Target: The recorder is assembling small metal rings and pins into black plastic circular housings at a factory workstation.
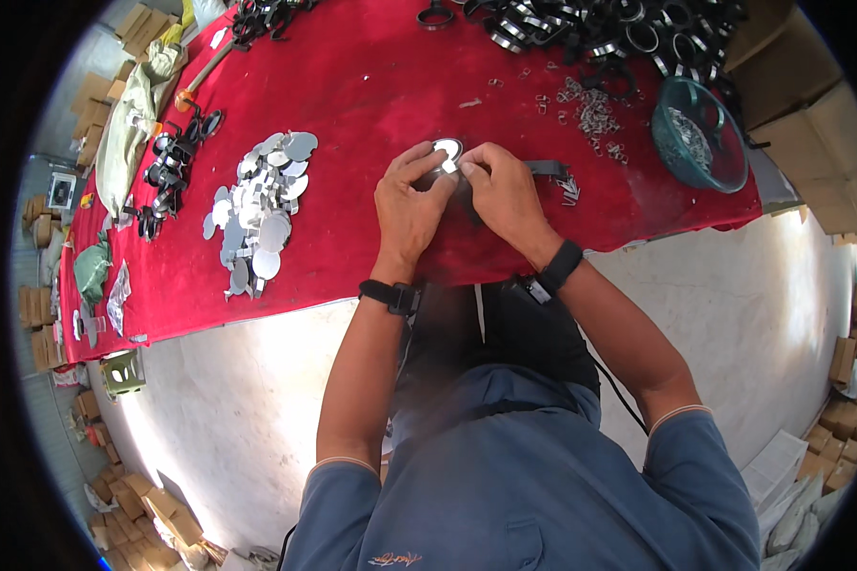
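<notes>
Close to the table's front edge, my left hand [411,202] grips a round, shiny disc with a dark rim [447,148]. Its thumb and fingers close around the disc's left and lower side. At the disc's right edge, my right hand [507,193] has thumb and forefinger pinched together; whatever they hold is too small to make out. Left of my hands lies a pile of flat silver discs [274,231], some with tabs. Just right of my right hand are a dark strip [546,167] and a few small metal pins [568,190].
A red cloth [352,105] covers the table. Black ring-shaped parts [590,29] are heaped at the far right, with scattered small metal clips [595,112] before them. A green bowl [678,167] holds small metal pieces. More black parts [169,176] lie left; cardboard boxes [814,143] stand right.
</notes>
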A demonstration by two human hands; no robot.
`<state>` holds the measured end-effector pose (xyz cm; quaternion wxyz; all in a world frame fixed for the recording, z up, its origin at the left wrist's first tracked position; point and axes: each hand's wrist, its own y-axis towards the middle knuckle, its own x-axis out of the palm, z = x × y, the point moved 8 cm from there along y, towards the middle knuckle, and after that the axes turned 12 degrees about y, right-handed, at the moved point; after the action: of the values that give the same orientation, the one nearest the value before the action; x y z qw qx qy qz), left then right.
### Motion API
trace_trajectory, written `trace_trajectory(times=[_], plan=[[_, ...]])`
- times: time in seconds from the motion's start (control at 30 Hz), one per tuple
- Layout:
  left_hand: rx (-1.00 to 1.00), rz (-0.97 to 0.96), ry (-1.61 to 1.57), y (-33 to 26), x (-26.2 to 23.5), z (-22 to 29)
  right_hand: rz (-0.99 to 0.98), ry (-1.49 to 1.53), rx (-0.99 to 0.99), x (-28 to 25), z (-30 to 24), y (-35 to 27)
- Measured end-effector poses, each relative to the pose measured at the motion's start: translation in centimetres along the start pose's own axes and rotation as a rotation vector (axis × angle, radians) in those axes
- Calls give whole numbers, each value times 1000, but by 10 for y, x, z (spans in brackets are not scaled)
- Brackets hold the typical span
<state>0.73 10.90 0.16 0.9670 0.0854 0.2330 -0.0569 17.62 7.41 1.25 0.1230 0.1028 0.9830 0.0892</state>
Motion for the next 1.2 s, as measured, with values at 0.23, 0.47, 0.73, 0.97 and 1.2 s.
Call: trace_trajectory(times=[0.23, 0.47, 0.73, 0.97, 1.2], plan=[[24, 64, -27, 0, 1, -1, -69, -165, -413, 0, -40, -33], [85, 70, 66, -2, -1, 8, -177, -250, -461, -18, -47, -21], [195, -4, 251, -9, -4, 25, -285, -844, -441, -53, -19, -4], [209, 4, 265, -11, -6, 27, -252, -398, -334, -37, -38, 0], [212, 68, 271, -11, 1, 30, -269, -408, -208, -4, -34, 13]])
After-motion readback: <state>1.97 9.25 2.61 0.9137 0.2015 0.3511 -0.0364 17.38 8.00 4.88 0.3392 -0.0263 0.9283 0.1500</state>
